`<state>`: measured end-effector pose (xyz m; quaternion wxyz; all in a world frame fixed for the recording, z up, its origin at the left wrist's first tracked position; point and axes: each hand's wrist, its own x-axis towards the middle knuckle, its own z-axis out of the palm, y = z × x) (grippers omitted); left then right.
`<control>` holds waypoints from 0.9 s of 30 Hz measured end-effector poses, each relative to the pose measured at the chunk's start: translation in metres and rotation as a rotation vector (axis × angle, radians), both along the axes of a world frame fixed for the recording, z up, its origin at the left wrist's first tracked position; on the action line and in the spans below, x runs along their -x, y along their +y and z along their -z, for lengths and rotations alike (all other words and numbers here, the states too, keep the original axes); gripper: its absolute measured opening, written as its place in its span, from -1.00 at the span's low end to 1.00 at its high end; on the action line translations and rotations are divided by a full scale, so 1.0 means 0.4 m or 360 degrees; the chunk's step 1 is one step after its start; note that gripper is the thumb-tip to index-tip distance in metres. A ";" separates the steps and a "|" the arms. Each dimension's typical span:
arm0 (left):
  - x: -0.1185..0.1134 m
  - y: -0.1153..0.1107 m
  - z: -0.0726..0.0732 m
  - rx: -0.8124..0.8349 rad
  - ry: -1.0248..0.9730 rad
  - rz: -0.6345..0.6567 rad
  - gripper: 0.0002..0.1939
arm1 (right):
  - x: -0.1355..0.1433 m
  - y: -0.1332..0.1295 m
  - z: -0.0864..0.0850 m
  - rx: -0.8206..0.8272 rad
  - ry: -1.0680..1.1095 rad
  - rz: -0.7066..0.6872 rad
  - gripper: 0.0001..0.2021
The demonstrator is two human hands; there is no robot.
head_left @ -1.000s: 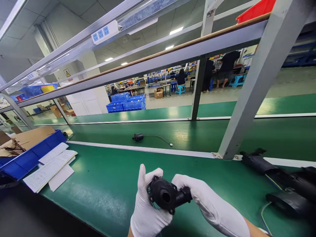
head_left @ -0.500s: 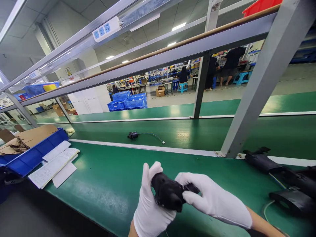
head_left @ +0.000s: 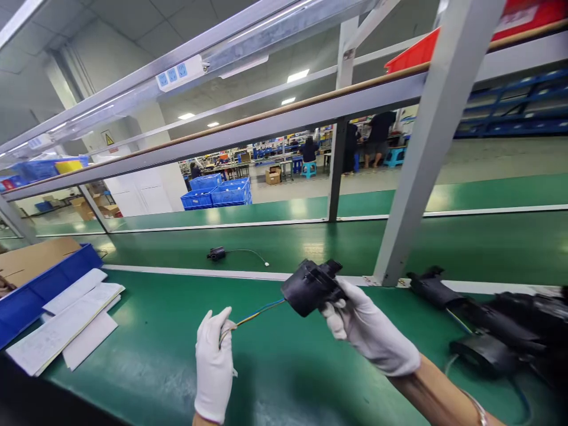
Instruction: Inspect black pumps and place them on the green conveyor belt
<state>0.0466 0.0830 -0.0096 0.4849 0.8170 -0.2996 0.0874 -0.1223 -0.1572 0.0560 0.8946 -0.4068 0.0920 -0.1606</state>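
left hand (head_left: 215, 361) pinched on thin wires (head_left: 260, 311), right hand (head_left: 361, 322) closed around black motor-like part (head_left: 310, 288), above green surface (head_left: 168, 331)

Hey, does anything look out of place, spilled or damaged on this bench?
Nothing looks spilled. The papers beside the blue bin lie crookedly overlapped, and one small black part sits alone beyond the white strip, its cable trailing. The black housing in the right hand shows no obvious damage.

Yellow warning triangle (head_left: 107, 138) on a pale wall (head_left: 96, 141), small print (head_left: 113, 150) beneath seemingly unreadable
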 end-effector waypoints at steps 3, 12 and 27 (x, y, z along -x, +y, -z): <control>-0.001 0.013 0.012 0.0005 0.0114 -0.0012 -0.60 | -0.017 -0.021 0.000 -0.0110 0.0092 0.0058 -0.34; -0.010 -0.033 0.095 -0.0596 0.0334 -0.0199 -0.35 | -0.017 -0.086 -0.010 0.0418 0.0148 0.0375 -0.35; -0.026 -0.060 0.273 -0.1417 -0.0847 -0.0025 -0.58 | -0.126 -0.647 -0.163 0.2372 0.1480 0.1237 -0.73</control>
